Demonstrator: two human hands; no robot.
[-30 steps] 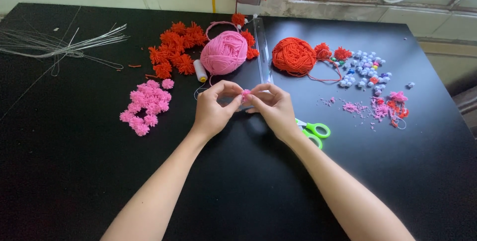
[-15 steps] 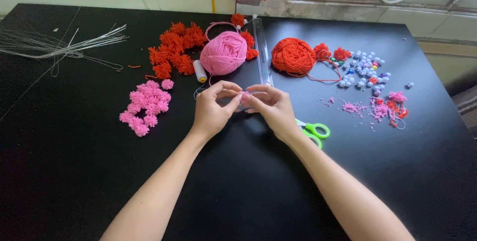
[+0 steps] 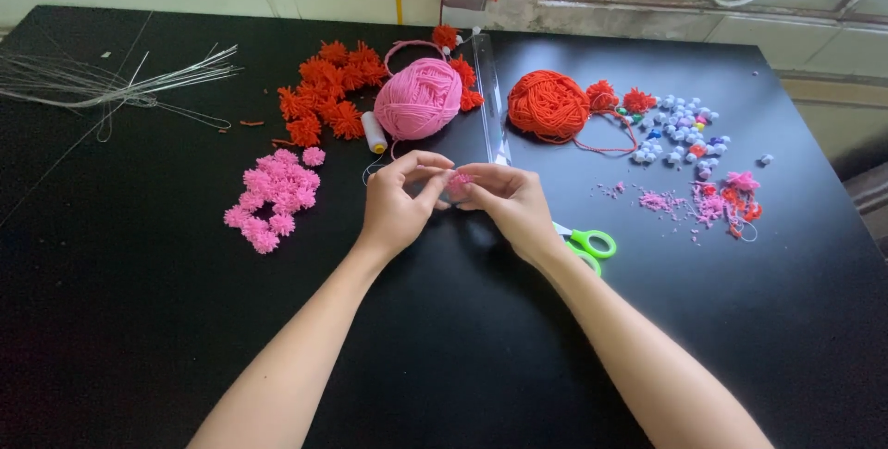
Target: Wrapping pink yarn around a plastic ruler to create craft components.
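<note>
A small fluffy pink yarn tuft [image 3: 460,180] sits pinched between the fingertips of both hands, held just above the middle of the black matte surface [image 3: 139,319]. The left hand [image 3: 400,201] is curled nearly closed, thumb and forefinger meeting on the left side of the tuft, the other fingers arched above it. The right hand [image 3: 504,204] is likewise drawn in, its fingertips gripping the tuft from the right; whether a thread runs between the 2 hands is too fine to tell.

Just right of the right wrist lie scissors with bright green plastic handles [image 3: 588,246], partly hidden under the forearm. Left of the left hand rests a cluster of pink yarn pompoms [image 3: 273,197]. Farther away, beyond the hands, sits a round ball of pink yarn [image 3: 418,98], with a small white spool of thread [image 3: 374,132] just beside it on the left and a heap of orange-red yarn pompoms [image 3: 328,98] further left. A clear plastic ruler-like strip [image 3: 490,98] lies between the pink ball and a ball of orange-red yarn [image 3: 548,103] on the right. Right of that ball is a scatter of small pale blue and white beads [image 3: 680,130], and nearer, pink and red yarn trimmings [image 3: 703,201]. At the far left lies a bundle of thin silver wires [image 3: 102,84].
</note>
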